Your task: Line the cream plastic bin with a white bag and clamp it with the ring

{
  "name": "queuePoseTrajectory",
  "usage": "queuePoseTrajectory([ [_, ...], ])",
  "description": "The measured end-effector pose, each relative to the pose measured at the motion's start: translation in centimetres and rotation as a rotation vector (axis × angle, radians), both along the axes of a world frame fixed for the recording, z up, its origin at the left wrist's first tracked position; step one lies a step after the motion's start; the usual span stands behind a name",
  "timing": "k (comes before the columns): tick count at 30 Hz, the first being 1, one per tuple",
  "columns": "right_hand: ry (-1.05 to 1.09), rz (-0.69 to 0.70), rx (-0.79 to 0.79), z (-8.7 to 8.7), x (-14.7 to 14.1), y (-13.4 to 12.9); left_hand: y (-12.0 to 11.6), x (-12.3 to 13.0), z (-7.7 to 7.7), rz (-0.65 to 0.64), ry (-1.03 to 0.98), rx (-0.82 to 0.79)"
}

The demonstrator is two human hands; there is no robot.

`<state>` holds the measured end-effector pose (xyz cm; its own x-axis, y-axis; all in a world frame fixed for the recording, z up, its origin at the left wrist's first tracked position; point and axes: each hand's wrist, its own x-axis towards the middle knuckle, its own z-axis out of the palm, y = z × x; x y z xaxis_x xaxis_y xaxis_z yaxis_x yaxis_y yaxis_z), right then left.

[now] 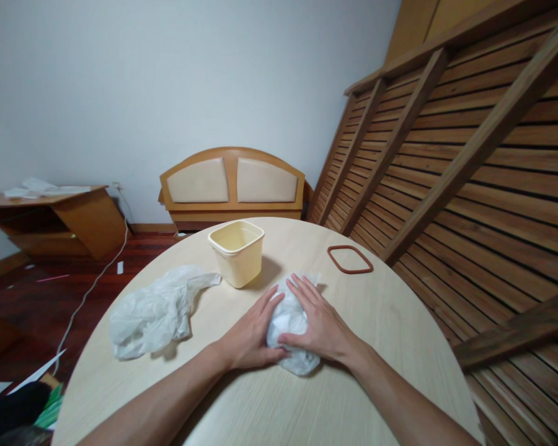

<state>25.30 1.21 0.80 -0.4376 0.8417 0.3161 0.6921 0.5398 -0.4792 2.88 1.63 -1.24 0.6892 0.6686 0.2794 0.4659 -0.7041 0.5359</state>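
Note:
A crumpled white plastic bag (288, 322) lies bunched up on the round table between my two hands. My left hand (255, 331) presses its left side, thumb low and fingers curved over the upper edge. From the right, my right hand (318, 319) covers it, fingers across the top and thumb along the front. What the bag may contain is hidden. Just beyond my left hand stands a pale yellow plastic tub (239, 263), upright, without a lid. Another crumpled white plastic bag (153, 316) lies to the left of the tub.
A brown rounded-square ring (350, 271) lies flat at the right back of the pale round table (395, 328). A slatted wooden panel (446, 167) leans close on the right. Behind are a headboard (232, 207) and a low desk (88, 223) with papers. A cable (93, 287) crosses the floor.

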Motion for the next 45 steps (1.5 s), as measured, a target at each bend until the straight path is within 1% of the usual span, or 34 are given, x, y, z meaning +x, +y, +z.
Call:
queuePoseTrajectory([
  [5,-0.001,0.017,-0.027,-0.5,0.0,0.1,0.1,0.1,-0.4,-0.009,-0.007,0.003],
  [12,-0.052,0.002,-0.048,0.0,-0.1,-0.1,0.2,0.2,-0.2,0.005,0.048,0.029],
  [18,-0.028,0.003,-0.053,0.2,-0.1,-0.2,0.2,0.2,-0.3,-0.001,0.058,0.079],
  [20,-0.032,-0.017,-0.055,0.2,0.1,-0.2,0.2,0.1,-0.4,0.005,0.057,0.097],
  [22,-0.058,-0.075,-0.056,0.3,0.4,-0.1,0.1,0.1,-0.4,0.027,0.068,0.095],
  [25,-0.113,-0.206,-0.048,0.5,1.3,0.1,0.0,0.0,-0.3,0.088,0.092,0.072],
  [28,-0.171,-0.371,-0.064,0.5,2.6,0.5,0.2,-0.1,-0.1,0.168,0.117,0.082],
  [31,-0.242,-0.546,-0.101,0.7,4.2,0.7,0.5,-0.1,0.0,0.246,0.120,0.127],
  [33,-0.298,-0.637,-0.115,1.0,5.3,0.7,0.8,-0.2,0.0,0.280,0.106,0.150],
  [38,-0.422,-0.815,-0.178,2.2,7.7,0.7,1.0,-0.3,-0.3,0.292,0.130,0.141],
  [42,-0.513,-0.916,-0.242,2.7,9.0,1.0,0.9,-0.3,-0.5,0.295,0.133,0.136],
  [45,-0.520,-0.996,-0.215,2.7,9.1,1.4,0.9,-0.3,-0.5,0.295,0.148,0.129],
])
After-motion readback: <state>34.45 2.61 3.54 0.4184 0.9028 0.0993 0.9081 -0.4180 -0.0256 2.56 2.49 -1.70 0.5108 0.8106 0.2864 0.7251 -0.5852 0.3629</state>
